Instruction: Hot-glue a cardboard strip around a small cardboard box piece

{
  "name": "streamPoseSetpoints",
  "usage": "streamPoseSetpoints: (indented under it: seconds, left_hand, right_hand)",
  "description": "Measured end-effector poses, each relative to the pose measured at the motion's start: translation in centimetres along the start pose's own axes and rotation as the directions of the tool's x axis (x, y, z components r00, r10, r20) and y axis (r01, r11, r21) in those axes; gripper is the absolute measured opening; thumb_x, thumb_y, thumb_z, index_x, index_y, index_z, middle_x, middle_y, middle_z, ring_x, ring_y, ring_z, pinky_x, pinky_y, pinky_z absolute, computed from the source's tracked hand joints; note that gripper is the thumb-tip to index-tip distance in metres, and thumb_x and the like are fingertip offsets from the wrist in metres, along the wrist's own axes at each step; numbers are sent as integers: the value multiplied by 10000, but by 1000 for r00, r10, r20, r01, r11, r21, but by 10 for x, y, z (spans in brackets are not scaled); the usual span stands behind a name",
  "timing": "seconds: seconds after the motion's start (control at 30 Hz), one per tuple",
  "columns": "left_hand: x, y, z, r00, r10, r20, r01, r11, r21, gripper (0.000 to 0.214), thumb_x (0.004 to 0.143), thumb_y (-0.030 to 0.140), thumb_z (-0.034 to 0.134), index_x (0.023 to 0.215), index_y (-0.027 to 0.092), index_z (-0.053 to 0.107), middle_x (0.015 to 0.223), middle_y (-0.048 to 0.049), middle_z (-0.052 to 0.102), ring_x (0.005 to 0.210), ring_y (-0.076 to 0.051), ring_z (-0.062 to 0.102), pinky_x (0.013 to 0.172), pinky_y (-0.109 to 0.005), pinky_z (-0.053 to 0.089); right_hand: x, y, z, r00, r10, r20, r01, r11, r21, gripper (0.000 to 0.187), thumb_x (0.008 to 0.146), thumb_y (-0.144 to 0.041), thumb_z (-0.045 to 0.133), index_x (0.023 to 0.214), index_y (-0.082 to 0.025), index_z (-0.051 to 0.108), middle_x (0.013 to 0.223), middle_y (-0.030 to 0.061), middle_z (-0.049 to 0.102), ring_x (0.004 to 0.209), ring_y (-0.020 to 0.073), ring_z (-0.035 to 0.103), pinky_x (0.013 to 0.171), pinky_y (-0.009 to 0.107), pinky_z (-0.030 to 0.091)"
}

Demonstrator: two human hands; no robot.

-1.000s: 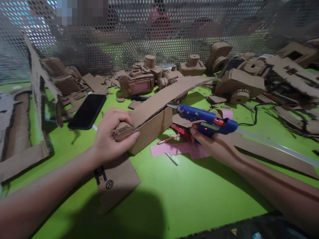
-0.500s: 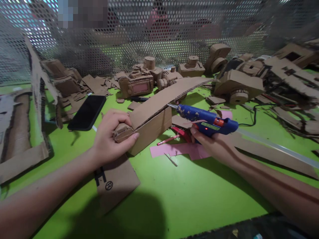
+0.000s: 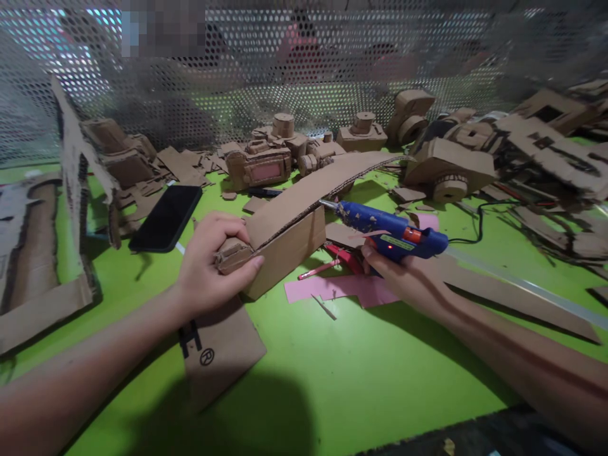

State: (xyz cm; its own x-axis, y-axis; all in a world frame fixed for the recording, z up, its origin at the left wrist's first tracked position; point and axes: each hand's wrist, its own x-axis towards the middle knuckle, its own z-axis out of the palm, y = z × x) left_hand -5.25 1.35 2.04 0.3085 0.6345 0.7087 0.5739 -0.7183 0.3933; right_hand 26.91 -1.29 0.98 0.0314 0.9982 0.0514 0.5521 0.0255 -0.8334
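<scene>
Green tabletop [image 3: 332,386] fills the nearest part of the view, and a flat cardboard offcut [image 3: 221,354] printed with a ® mark lies just below the left hand [image 3: 213,263]. That hand is closed, its fingers curled over a small folded cardboard piece [image 3: 232,255] pressed against the end of a cardboard box section [image 3: 285,256], which sits at an angle on the table. A long curved cardboard strip [image 3: 323,183] rests along the box section's upper edge and arches away toward the back. The right hand [image 3: 401,278] is closed around the grip of a blue hot glue gun [image 3: 387,231], whose red light is lit and whose barrel is flecked with dried glue and paper. Its metal nozzle sits right beside the seam between strip and box. Below the gun lie pink paper scraps [image 3: 337,291] and a red pencil [image 3: 320,269]. A clear glue stick [image 3: 522,285] runs off to the right from the gun's rear, near a black cord [image 3: 479,221]. Farther left, a black smartphone [image 3: 166,218] lies beside cut cardboard sheets [image 3: 35,253]. Beyond stand cardboard camera models [image 3: 259,166] and a larger cardboard model [image 3: 449,170], backed by a perforated metal screen [image 3: 308,69].
</scene>
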Motion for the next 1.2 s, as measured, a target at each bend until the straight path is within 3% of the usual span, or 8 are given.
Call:
streamPoseSetpoints:
  seconds: [0.13,0.27,0.47,0.7,0.93,1.2]
  left_hand:
    - [0,0,-1,1000,5,-3,-5,1000,-21,137,850,255,730,916,266,610,894,-6,708,882,-245,699,791,-394,569]
    - [-1,1,-1,1000,27,11,-27,999,-17,126,893,229,714,946,263,605,919,3,685,908,-224,691,812,-372,555]
    - [-2,1,-2,999,39,13,-39,999,-20,141,893,218,721,954,264,601,928,8,677,903,-222,681,810,-376,553]
    - [0,1,-2,999,50,18,-50,999,-11,137,907,212,707,961,259,590,934,13,671,909,-209,681,810,-360,553]
    - [-1,0,-1,999,45,7,-45,999,-9,127,908,225,707,951,259,593,924,12,669,925,-212,685,821,-360,552]
    - [-1,0,-2,999,55,2,-55,999,-2,130,903,223,711,953,257,595,923,3,676,905,-218,682,803,-371,559]
  right_hand:
    - [1,-6,-2,995,100,15,-100,995,-11,387,784,-661,686,722,-295,575,682,54,660,645,268,678,582,427,615]
    - [2,-9,-1,994,108,11,-108,994,-24,419,748,-692,666,726,-289,554,665,60,612,664,281,659,592,440,589]
    - [3,-9,-1,994,111,8,-111,991,80,397,731,-676,717,724,-299,593,670,61,642,642,267,634,610,453,605]
    - [5,-6,1,991,133,-11,-127,966,226,405,609,-629,828,813,-313,679,857,97,774,884,349,763,810,508,679]
    - [2,-8,-2,993,114,-5,-112,986,127,447,720,-714,768,769,-289,637,710,68,689,681,282,686,610,427,611]
    - [3,-9,-1,990,137,-30,-132,981,139,360,692,-621,745,769,-299,605,731,68,683,683,272,670,600,420,592]
